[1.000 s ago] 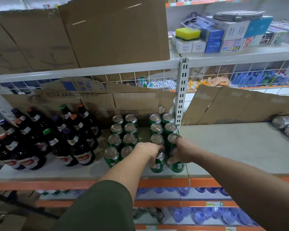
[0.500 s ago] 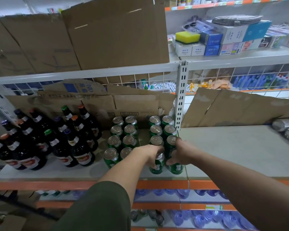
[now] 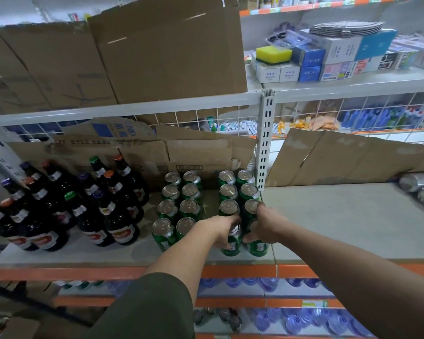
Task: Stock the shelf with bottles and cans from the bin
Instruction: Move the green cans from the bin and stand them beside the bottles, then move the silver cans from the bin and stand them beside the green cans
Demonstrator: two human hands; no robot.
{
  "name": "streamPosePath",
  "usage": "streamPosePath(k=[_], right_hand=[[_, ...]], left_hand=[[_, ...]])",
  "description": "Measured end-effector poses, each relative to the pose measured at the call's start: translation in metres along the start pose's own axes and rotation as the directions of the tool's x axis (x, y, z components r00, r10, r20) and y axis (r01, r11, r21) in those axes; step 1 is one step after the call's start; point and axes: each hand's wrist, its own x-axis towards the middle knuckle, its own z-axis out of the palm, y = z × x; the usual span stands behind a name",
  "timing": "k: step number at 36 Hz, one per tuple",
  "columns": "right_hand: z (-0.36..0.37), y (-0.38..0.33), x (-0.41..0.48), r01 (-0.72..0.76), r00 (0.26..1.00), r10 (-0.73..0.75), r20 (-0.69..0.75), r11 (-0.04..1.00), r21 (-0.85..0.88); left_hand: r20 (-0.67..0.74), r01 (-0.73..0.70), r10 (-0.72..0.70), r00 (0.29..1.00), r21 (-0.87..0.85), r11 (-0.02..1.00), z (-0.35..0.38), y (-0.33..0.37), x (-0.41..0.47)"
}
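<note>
Two green cans are being parked at the front of the right-hand block of cans on the shelf, one per hand. The left can is gripped by the left hand with fingers curled round its upper part, so only a sliver of the lid is seen. The right can is clasped the same way by the right hand, thumb wrapped across the front, and its top is hidden under the palm. Both are stood upright, side by side and right up against the row behind. That's probably done so the two-wide column is carried forward and the labels are left facing out. The block is tucked beside the upright post, with a gap kept from the left block of cans, and the dark bottles are grouped further left again, so types look sorted by zone. Cardboard is propped along the back, likely as a backstop. Neither can looks let go of yet, so the placing step is judged nearly done — fingers just need lifting off straight up, so nothing is knocked over.
</note>
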Motion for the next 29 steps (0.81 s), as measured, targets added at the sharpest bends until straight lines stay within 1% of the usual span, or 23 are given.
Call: streamPosePath(k=[7, 15, 18, 23, 25, 27, 29], right_hand=[[0.002, 0.001, 0.002, -0.007, 1.000, 0.006, -0.004, 1.000, -0.016], [0.005, 0.006, 0.003, -0.023, 1.000, 0.024, -0.011, 0.999, 0.032], [0.003, 0.004, -0.002, -0.033, 0.999, 0.033, 0.012, 0.999, 0.015], [-0.022, -0.006, -0.027, -0.028, 0.996, 0.027, 0.080, 0.999, 0.016], [-0.038, -0.008, -0.041, -0.014, 0.999, 0.013, 0.051, 0.999, 0.029], [-0.053, -0.001, -0.046, -0.014, 1.000, 0.014, 0.001, 0.999, 0.049], [-0.068, 0.015, -0.049, -0.071, 0.994, 0.076, -0.075, 0.995, 0.075]], left_hand=[[0.017, 0.015, -0.015, 1.000, 0.015, 1.000, -0.001, 0.001, -0.001], [0.052, 0.035, -0.037, 0.998, 0.031, 0.999, -0.002, 0.002, -0.001], [0.039, 0.040, -0.042, 0.998, 0.042, 0.998, -0.003, 0.003, 0.000], [0.070, 0.012, -0.016, 0.997, 0.067, 0.998, -0.026, 0.012, -0.011], [0.031, 0.001, -0.002, 1.000, 0.059, 0.998, -0.047, 0.015, -0.018], [-0.066, -0.035, 0.037, 0.997, 0.032, 0.999, -0.071, 0.021, -0.024], [-0.171, -0.094, 0.094, 0.981, 0.011, 0.996, -0.095, 0.034, -0.028]])
